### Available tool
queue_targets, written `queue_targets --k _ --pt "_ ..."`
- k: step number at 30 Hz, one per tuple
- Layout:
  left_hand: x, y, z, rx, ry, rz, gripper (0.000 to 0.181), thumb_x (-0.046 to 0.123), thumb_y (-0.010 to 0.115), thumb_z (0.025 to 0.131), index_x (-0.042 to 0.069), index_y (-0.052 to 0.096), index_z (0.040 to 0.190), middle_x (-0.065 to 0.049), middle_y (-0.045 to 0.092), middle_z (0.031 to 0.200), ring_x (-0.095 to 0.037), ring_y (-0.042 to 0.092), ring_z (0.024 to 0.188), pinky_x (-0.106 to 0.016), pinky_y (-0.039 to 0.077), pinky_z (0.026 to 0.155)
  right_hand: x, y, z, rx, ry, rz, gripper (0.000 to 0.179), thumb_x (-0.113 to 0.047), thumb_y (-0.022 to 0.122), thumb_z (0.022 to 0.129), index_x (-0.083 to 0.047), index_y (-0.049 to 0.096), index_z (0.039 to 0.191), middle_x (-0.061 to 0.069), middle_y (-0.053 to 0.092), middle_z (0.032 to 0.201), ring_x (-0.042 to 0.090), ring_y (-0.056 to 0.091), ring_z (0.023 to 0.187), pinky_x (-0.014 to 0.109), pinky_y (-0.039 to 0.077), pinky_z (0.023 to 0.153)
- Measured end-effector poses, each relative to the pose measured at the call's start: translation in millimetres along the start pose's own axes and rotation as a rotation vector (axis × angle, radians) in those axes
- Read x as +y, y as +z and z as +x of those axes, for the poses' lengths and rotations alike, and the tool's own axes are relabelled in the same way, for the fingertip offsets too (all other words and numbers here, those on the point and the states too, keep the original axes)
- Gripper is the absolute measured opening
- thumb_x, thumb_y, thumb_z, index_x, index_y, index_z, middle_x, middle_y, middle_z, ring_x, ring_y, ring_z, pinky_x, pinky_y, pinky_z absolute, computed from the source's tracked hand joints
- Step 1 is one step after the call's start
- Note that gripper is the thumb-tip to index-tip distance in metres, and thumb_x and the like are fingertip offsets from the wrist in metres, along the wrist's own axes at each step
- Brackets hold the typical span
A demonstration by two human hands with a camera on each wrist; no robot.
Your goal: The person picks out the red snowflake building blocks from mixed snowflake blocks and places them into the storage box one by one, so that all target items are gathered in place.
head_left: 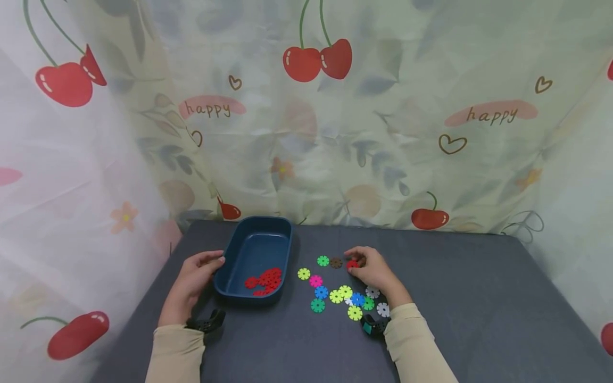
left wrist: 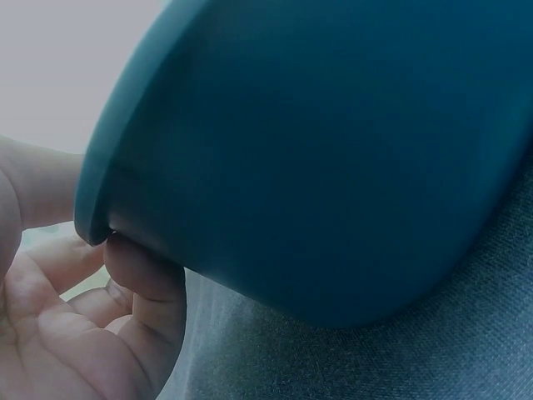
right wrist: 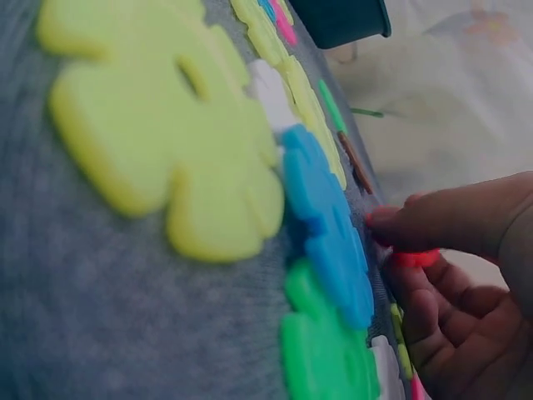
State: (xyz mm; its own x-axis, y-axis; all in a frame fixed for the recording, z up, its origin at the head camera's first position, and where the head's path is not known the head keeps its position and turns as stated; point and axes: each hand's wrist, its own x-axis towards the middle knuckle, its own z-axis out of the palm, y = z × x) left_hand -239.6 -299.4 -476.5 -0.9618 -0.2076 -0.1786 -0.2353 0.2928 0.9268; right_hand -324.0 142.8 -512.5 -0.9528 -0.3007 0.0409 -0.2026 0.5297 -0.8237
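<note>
My left hand (head_left: 193, 279) grips the left side of a dark blue plastic tub (head_left: 252, 219). In the left wrist view the thumb lies over the tub's rim (left wrist: 92, 192) and curled fingers (left wrist: 146, 267) press beneath it. Several red snowflake discs (head_left: 270, 279) lie at the tub's near end. To the right, my right hand (head_left: 375, 268) pinches a red snowflake disc (head_left: 353, 264) between thumb and fingers, close to the table. The right wrist view shows that red disc (right wrist: 415, 257) partly hidden by the thumb. Just left of it lie a brown disc (head_left: 336, 263) and a green disc (head_left: 323, 260).
Loose discs are scattered on the grey tabletop (head_left: 469, 287): yellow (head_left: 304, 274), pink (head_left: 315, 281), blue (head_left: 321, 292), dark green (head_left: 317, 305) and white (head_left: 382, 309). Some overlap below the right hand. A printed curtain (head_left: 373, 122) hangs behind the table and along both sides.
</note>
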Motion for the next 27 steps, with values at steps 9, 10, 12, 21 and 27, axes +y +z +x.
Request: queue_targets --k 9,10,12,21,27 --pt "2.8 0.1 0.3 -0.007 0.002 0.007 0.049 0.03 0.063 0.109 0.003 0.058 0.149 -0.017 0.062 0.142 -0.023 0.061 0.119 -0.022 0.051 0.087 -4.0 -1.7 -2.7 0.02 -0.021 0.06 0.02 -0.01 0.075 0.099 -0.004 0.076 0.118 0.009 0.072 0.099 0.019 0.065 0.081 0.033 0.055 0.071" --pt "3.0 0.2 0.2 -0.008 0.003 0.005 0.049 0.03 0.063 0.109 0.003 0.058 0.149 -0.018 0.062 0.142 -0.024 0.061 0.119 -0.022 0.051 0.087 -5.8 -1.7 -3.1 0.02 -0.027 0.072 0.021 -0.011 0.075 0.099 -0.003 0.075 0.119 0.009 0.072 0.101 0.02 0.066 0.082 0.032 0.055 0.071" --pt "3.4 0.0 0.0 -0.013 0.007 0.007 0.049 0.03 0.062 0.109 0.003 0.058 0.15 -0.018 0.061 0.144 -0.024 0.06 0.121 -0.023 0.051 0.089 -10.5 -1.1 -4.1 0.03 -0.036 0.099 0.023 -0.012 0.075 0.099 -0.003 0.075 0.12 0.01 0.073 0.103 0.022 0.068 0.084 0.033 0.056 0.071" --pt "2.1 -2.3 -0.3 -0.017 0.001 0.018 0.053 0.034 0.063 0.109 0.004 0.056 0.151 -0.017 0.06 0.144 -0.026 0.06 0.124 -0.025 0.051 0.091 -53.1 19.1 -5.7 0.019 -0.083 0.258 0.019 -0.014 0.074 0.101 -0.011 0.076 0.12 0.012 0.073 0.111 0.038 0.073 0.099 0.039 0.06 0.083" --pt "2.1 -1.4 -1.1 -0.022 -0.008 0.012 0.054 0.035 0.063 0.109 0.004 0.056 0.152 -0.016 0.061 0.143 -0.027 0.059 0.125 -0.025 0.052 0.091 -80.1 42.2 -3.0 -0.022 -0.157 0.343 0.021 -0.014 0.074 0.101 -0.009 0.076 0.121 0.011 0.074 0.112 0.046 0.07 0.102 0.04 0.061 0.085"
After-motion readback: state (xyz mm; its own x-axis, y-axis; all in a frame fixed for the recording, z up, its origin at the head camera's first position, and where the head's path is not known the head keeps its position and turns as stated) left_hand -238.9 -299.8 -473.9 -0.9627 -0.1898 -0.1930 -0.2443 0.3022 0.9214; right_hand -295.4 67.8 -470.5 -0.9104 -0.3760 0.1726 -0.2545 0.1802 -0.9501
